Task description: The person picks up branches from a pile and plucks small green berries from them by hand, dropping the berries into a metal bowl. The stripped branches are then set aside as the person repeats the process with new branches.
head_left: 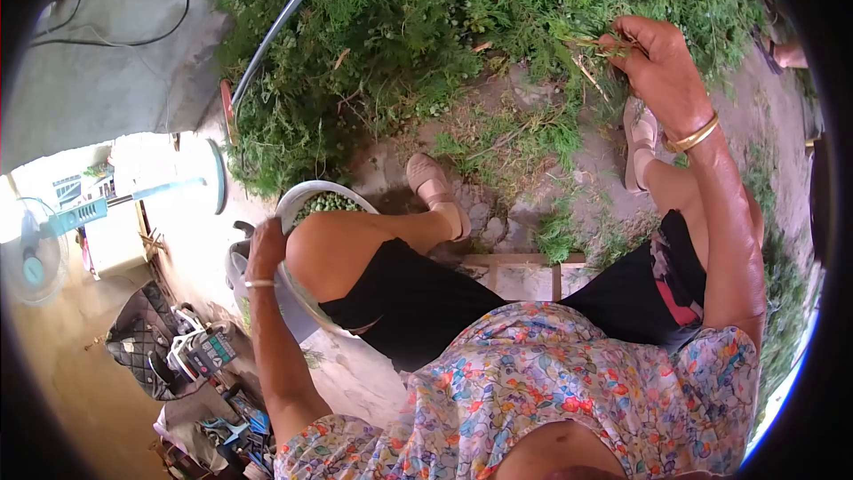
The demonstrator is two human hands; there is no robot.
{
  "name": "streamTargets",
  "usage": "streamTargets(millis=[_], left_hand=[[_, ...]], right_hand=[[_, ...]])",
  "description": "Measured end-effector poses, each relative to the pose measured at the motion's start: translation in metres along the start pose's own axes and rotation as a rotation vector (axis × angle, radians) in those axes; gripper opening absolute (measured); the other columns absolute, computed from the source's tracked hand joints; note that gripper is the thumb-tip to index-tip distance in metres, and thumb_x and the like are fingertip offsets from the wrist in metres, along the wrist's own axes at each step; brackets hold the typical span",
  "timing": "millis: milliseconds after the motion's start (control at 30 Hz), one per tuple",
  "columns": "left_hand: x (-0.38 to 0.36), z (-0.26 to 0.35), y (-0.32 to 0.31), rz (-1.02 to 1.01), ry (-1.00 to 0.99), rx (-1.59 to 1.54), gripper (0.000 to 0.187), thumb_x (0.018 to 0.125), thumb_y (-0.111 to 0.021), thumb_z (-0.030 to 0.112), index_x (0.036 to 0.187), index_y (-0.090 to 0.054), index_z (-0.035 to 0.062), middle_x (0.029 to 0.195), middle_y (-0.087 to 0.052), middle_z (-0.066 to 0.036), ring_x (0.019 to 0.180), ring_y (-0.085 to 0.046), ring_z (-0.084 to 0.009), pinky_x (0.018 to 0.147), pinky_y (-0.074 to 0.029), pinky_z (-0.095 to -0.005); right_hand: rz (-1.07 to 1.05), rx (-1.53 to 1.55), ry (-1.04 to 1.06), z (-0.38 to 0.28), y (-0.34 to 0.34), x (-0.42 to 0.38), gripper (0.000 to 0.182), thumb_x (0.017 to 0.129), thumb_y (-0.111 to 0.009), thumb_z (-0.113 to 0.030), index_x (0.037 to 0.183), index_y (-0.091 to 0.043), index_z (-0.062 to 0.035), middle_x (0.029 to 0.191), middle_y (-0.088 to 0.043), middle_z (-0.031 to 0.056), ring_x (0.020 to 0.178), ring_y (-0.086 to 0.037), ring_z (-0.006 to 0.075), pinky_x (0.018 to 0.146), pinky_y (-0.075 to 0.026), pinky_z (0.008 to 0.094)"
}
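Note:
My right hand [656, 67] is raised at the upper right, thumb and fingers pinched on a small green sprig [613, 50]. Just below the fingertips is a thin, pale dry twig [590, 78]. Beside my bent knee, my left hand [266, 249] is closed at the rim of a pale bucket [313, 187], its fingertips hidden. Small round green cones [325, 204] lie inside the bucket, which my knee partly covers. A large heap of cut green conifer branches [462, 27] spreads in front of me.
A curved metal tube with pink ends [283, 28] leans over the heap at left. A pedestal fan [40, 249] and a quilted dark bag [142, 338] are farther left. Loose sprigs [558, 231] litter the ground between my feet. Another person's foot [788, 55] shows at the right edge.

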State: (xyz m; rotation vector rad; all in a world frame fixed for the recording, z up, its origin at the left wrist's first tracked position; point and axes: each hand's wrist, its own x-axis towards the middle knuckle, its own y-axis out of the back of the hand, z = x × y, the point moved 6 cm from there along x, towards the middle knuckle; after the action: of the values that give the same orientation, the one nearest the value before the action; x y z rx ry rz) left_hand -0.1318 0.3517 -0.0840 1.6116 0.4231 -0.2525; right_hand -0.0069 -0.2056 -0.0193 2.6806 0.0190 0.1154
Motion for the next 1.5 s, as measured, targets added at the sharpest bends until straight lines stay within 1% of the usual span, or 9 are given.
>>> streamTargets(millis=[167,300,500,600,833,1033,1233,1333,1500], left_hand=[[0.084,0.118,0.046,-0.085,-0.177,-0.153,0.044,0.072,-0.067,0.026,0.103,-0.057,-0.0031,0.089,-0.06,-0.026,0.089,-0.059,-0.0367,0.074,-0.046,-0.0429],[0.159,0.173,-0.039,-0.31,-0.601,0.044,0.053,0.071,-0.067,0.023,0.117,-0.053,0.0016,0.103,-0.058,-0.024,0.102,-0.055,-0.0347,0.088,-0.043,-0.0389],[0.226,0.219,-0.145,-0.492,-0.488,-0.005,0.075,0.066,-0.07,0.022,0.132,-0.037,0.0046,0.114,-0.05,-0.03,0.114,-0.044,-0.0416,0.096,-0.037,-0.0426],[0.263,0.228,-0.155,-0.251,-0.229,-0.113,0.092,0.065,-0.071,0.024,0.141,-0.02,0.0143,0.136,-0.024,-0.034,0.124,-0.032,-0.0444,0.1,-0.033,-0.0495],[0.288,0.26,-0.188,-0.113,0.023,-0.254,0.084,0.063,-0.077,0.03,0.132,-0.034,0.0097,0.14,-0.019,-0.028,0.13,-0.014,-0.0468,0.107,-0.014,-0.0538],[0.231,0.294,-0.217,0.253,-0.069,-0.36,0.036,0.069,-0.056,0.002,0.105,-0.058,0.004,0.126,-0.041,-0.024,0.117,-0.034,-0.044,0.1,-0.031,-0.0435],[0.162,0.35,-0.245,0.166,-0.26,-0.383,0.039,0.069,-0.052,-0.002,0.106,-0.059,0.0076,0.122,-0.044,-0.023,0.113,-0.038,-0.0444,0.093,-0.039,-0.0443],[0.144,0.362,-0.21,0.036,-0.321,-0.411,0.059,0.065,-0.056,-0.002,0.119,-0.053,0.0217,0.129,-0.036,-0.027,0.116,-0.035,-0.0508,0.087,-0.045,-0.0483],[0.199,0.314,-0.177,0.263,-0.135,-0.565,0.078,0.061,-0.06,-0.002,0.134,-0.035,0.0106,0.133,-0.026,-0.035,0.124,-0.027,-0.0495,0.099,-0.035,-0.0512]], right_hand=[[-0.046,-0.094,-0.151,-0.003,-0.001,0.0,0.011,0.079,-0.054,-0.001,0.07,-0.052,0.0056,0.058,-0.053,0.0091,0.055,-0.049,0.0108,0.049,-0.037,0.0281],[0.018,0.123,-0.431,0.004,-0.002,-0.005,0.011,0.082,-0.055,-0.006,0.073,-0.056,0.0016,0.06,-0.054,0.003,0.048,-0.041,0.0049,0.045,-0.032,0.0211],[0.112,0.172,-0.54,-0.001,-0.002,-0.005,0.015,0.082,-0.054,-0.012,0.076,-0.056,0.001,0.06,-0.055,0.0024,0.046,-0.039,0.0033,0.043,-0.029,0.0183],[0.143,0.196,-0.572,0.006,-0.001,-0.004,0.014,0.082,-0.054,-0.013,0.077,-0.056,0.0006,0.06,-0.055,0.003,0.046,-0.039,0.0028,0.043,-0.029,0.017],[0.154,0.296,-0.623,0.014,-0.006,-0.007,0.022,0.079,-0.06,-0.018,0.076,-0.053,0.0028,0.063,-0.056,0.0074,0.048,-0.049,0.0078,0.04,-0.031,0.0169],[0.153,0.291,-0.578,0.011,-0.008,-0.006,0.022,0.08,-0.06,-0.019,0.076,-0.053,0.0013,0.061,-0.053,0.0038,0.046,-0.045,0.0058,0.04,-0.028,0.017],[-0.022,0.283,-0.619,0.016,-0.008,-0.014,0.033,0.083,-0.062,-0.027,0.093,-0.053,0.003,0.072,-0.054,0.0055,0.054,-0.048,0.0087,0.047,-0.035,0.0193],[-0.05,0.292,-0.599,0.013,-0.009,-0.013,0.033,0.084,-0.06,-0.026,0.096,-0.053,0.0039,0.073,-0.055,0.0053,0.055,-0.048,0.0078,0.046,-0.034,0.0189],[0.041,0.258,-0.581,0.01,-0.007,-0.014,0.023,0.082,-0.058,-0.018,0.088,-0.053,0.0035,0.069,-0.054,0.004,0.052,-0.046,0.0059,0.045,-0.033,0.0177]])
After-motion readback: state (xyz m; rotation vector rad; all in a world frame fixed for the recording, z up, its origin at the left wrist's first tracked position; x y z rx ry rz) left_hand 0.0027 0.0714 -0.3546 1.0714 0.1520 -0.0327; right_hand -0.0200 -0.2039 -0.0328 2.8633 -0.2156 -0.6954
